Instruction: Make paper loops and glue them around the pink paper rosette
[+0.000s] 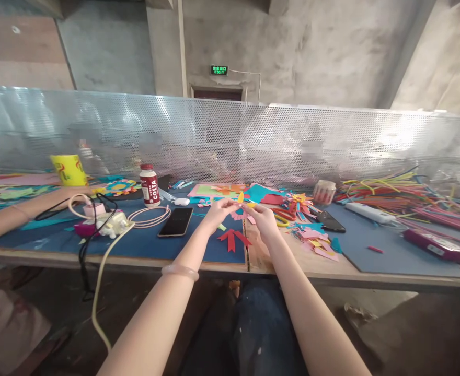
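Both left hand point(219, 211) and right hand point(264, 218) meet over the table point(262, 260), fingertips pinched close on a small yellow piece point(241, 197) just beyond the red cutout point(232, 240), seemingly mid-shaping, the next move calling for light, steady pressure!

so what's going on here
The person's left hand pinches a small yellow piece, and the right hand meets it at the fingertips; its exact grip is too small to make out. Red strips lie nearer the person on a blue mat. Off to the left, another person's arm rests over the work surface.
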`<state>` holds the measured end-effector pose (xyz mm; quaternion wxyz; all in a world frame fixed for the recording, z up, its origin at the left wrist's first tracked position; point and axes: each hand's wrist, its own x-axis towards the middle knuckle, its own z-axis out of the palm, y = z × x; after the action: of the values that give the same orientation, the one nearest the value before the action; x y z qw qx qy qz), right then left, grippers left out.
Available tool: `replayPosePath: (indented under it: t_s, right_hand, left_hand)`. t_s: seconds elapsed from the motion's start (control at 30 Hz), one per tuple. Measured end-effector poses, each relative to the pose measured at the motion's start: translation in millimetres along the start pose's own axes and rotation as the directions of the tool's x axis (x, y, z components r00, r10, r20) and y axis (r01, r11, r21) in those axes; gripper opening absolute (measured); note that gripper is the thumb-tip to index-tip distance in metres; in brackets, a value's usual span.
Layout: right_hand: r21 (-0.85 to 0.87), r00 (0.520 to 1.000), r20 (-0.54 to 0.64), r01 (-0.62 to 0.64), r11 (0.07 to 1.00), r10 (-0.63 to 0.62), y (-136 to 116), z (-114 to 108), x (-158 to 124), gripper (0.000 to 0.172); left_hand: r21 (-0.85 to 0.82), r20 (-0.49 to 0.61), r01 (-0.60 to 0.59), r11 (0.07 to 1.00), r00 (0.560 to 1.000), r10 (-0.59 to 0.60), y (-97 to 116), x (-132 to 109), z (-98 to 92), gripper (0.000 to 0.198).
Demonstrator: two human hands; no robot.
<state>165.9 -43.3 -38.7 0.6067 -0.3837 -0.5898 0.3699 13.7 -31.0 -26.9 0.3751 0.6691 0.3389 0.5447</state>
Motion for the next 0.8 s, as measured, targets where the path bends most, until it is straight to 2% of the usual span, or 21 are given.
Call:
replayPosePath:
  t_s: [0.2,0.6,0.8]
  right_hand:
    - [0.004,0.999,0.031,0.022,1.0,-0.022,-8.4,0.6,-4.5,0.041]
    - [-0.024,1.0,0.002,0.017,1.0,-0.017,-7.4,1.5,-5.4,0.038]
    - [-0.008,0.998,-0.056,0.007,1.0,-0.007,-7.9,-0.1,-5.7,0.037]
  left_hand:
    - [0.001,-0.07,-0.007,1.0,0.998,0.007,5.1,-2.4,0.2,0.024]
    - [0.015,-0.039,-0.009,1.0,0.999,0.01,6.3,-3.2,0.3,0.017]
    - [0.039,-0.021,0.008,0.999,1.0,-0.007,6.8,-4.5,2.4,0.018]
